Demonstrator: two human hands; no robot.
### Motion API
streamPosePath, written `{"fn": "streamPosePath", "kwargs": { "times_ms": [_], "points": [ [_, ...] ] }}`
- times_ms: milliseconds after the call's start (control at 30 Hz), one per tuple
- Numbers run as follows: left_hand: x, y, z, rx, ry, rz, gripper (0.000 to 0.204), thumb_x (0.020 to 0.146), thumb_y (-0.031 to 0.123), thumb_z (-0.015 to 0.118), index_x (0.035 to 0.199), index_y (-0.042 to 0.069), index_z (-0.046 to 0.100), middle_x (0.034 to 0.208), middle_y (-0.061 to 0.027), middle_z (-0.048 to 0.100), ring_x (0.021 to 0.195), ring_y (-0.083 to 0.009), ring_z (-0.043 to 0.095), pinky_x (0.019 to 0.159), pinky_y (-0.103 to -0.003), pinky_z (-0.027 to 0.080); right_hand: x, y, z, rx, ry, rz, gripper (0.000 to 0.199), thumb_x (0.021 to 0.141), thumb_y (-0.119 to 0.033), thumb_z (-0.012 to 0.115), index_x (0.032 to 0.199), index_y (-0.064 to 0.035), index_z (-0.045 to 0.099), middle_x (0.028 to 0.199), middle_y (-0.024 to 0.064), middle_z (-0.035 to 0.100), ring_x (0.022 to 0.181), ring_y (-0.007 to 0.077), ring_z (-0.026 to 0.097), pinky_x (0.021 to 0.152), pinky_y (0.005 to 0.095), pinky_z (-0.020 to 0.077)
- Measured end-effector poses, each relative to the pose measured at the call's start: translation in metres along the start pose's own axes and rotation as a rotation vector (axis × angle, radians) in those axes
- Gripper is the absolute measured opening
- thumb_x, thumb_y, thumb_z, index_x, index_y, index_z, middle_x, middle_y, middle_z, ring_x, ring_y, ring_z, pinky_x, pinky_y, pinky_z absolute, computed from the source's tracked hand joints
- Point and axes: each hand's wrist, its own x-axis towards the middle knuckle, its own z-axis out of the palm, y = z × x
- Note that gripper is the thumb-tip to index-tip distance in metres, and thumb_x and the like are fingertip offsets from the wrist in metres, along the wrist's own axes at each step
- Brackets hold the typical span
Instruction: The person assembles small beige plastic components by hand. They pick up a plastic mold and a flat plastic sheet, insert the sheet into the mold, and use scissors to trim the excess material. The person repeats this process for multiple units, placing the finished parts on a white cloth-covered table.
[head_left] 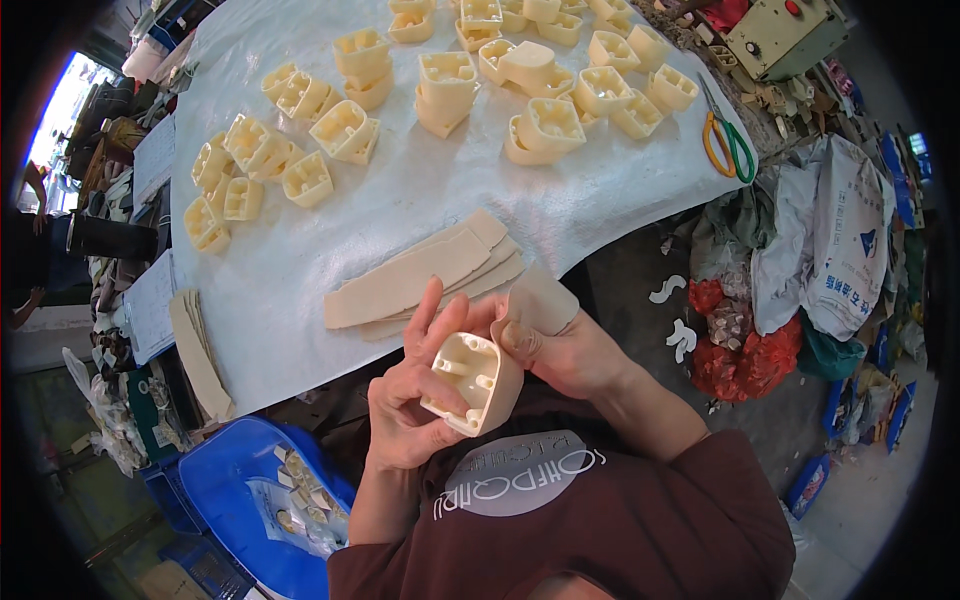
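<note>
Close to my chest, my left hand (pixel 405 398) grips a cream plastic block (pixel 487 378), hollow, with small posts inside its open face. My right hand (pixel 560 350) pinches a beige strip (pixel 541 300) at the block's upper right side; the strip curls up over my fingers. Whether the strip is stuck to the block, I cannot tell. Just beyond my hands lies a stack of flat beige strips (pixel 415 277) on the covered table.
Many cream blocks (pixel 447 80), some stacked, stand across the far part of the white-covered table (pixel 300 350). Scissors (pixel 727 145) with orange and green handles lie at the right edge. More strips (pixel 198 350) hang at the left edge. A blue bin (pixel 230 490) stands lower left; bags (pixel 740 360) sit right.
</note>
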Motion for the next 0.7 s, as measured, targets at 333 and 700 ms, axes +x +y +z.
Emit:
{"fn": "streamPosePath", "kwargs": {
  "times_ms": [333, 700],
  "points": [
    [-0.003, 0.012, 0.020, 0.410, 0.298, -0.132, 0.039, 0.059, 0.003, 0.078, 0.090, 0.006, 0.055, 0.109, -0.0130, 0.047, 0.100, -0.0207, 0.050, 0.085, -0.031, 0.041, 0.002, -0.011, 0.002, -0.293, 0.122, -0.257, 0.026, 0.078, -0.016, 0.070, 0.098, 0.0005, 0.063, 0.089, 0.0054, 0.065, 0.082, 0.0117, 0.059, 0.074, 0.0256, 0.0479],
    [-0.004, 0.013, -0.003, 0.307, 0.044, -0.137, 0.043, 0.060, 0.004, 0.080, 0.096, 0.003, 0.056, 0.114, -0.0162, 0.051, 0.105, -0.0238, 0.052, 0.088, -0.033, 0.043, 0.005, -0.011, 0.003, -0.362, 0.110, -0.193, 0.027, 0.080, -0.021, 0.069, 0.093, -0.0010, 0.056, 0.083, 0.0085, 0.061, 0.081, 0.0159, 0.059, 0.072, 0.0287, 0.0468]
  ]
}}
